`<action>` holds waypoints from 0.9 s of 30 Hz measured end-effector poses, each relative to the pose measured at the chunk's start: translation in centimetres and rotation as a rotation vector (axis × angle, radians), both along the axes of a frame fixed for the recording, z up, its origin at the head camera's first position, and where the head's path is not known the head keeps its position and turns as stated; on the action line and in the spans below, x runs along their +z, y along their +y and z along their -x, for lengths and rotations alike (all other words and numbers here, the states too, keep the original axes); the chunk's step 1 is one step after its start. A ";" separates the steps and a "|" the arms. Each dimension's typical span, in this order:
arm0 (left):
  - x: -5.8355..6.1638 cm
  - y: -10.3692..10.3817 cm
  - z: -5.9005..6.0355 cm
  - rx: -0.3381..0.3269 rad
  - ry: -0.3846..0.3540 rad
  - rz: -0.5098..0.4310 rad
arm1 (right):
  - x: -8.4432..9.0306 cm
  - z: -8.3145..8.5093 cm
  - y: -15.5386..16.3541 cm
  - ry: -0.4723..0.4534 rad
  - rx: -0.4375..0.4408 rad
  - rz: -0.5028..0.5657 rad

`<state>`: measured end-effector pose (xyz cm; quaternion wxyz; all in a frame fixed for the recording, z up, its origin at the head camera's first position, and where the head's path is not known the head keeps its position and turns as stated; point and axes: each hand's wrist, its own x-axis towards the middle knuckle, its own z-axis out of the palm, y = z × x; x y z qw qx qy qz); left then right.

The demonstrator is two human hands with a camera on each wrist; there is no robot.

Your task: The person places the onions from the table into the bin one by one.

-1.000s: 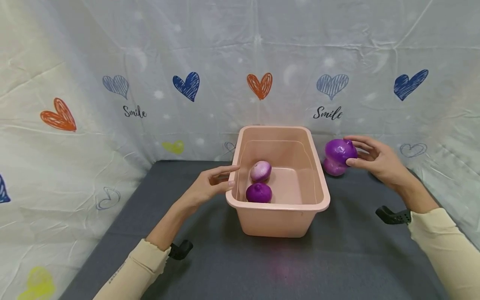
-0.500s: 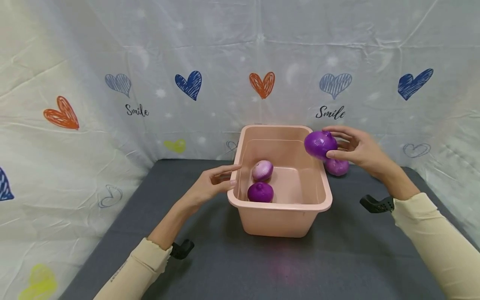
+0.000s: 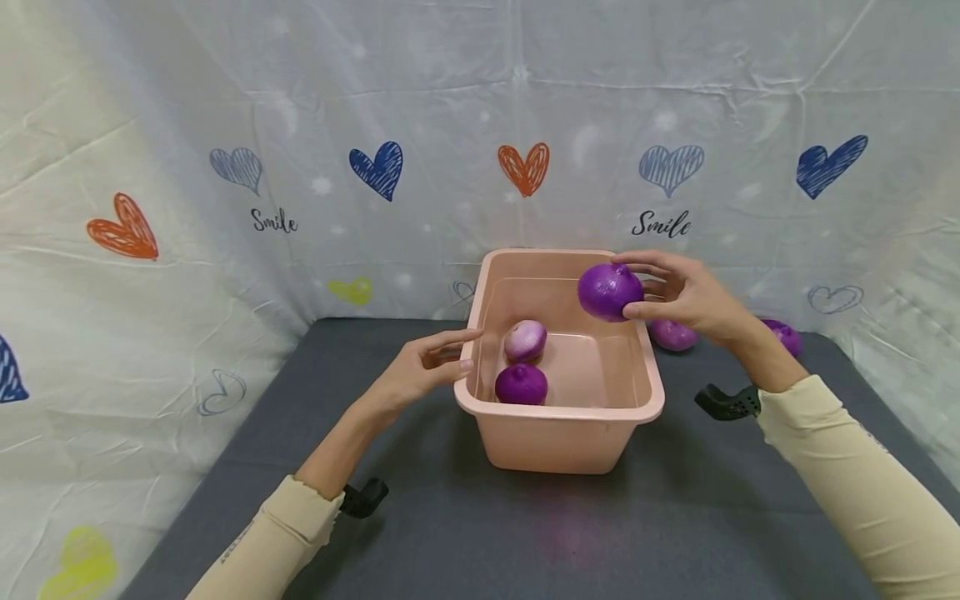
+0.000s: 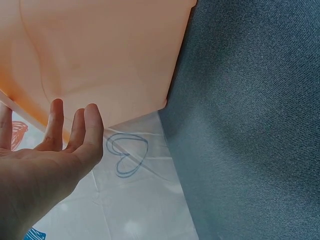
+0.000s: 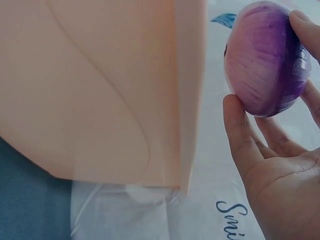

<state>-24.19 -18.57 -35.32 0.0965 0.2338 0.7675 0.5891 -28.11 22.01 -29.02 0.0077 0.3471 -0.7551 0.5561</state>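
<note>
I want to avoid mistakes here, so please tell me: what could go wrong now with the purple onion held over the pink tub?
1. The right hand holds the purple onion only with fingertips, near the pink tub's right rim; if it slips, it may hit the rim and roll onto the grey mat.
2. If dropped from this height, it could strike the two onions already inside.
3. The left hand only touches the left rim, so the tub might shift.

We are seeing bright, even light with soft shadows under the pink tub. The head view is bending at 3 and 9 o'clock; the wrist views are looking slightly soft.
</note>
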 end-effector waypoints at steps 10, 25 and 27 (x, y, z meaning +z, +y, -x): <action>0.0 0.1 -0.1 -0.015 0.001 -0.004 | -0.5 -0.3 1.0 -0.027 0.031 0.069; 0.0 0.1 -0.1 0.004 0.015 0.009 | -2.3 -1.7 6.2 0.031 -0.110 0.021; -0.1 0.1 -0.1 0.006 0.008 0.008 | -2.7 -2.0 6.9 0.029 -0.138 0.007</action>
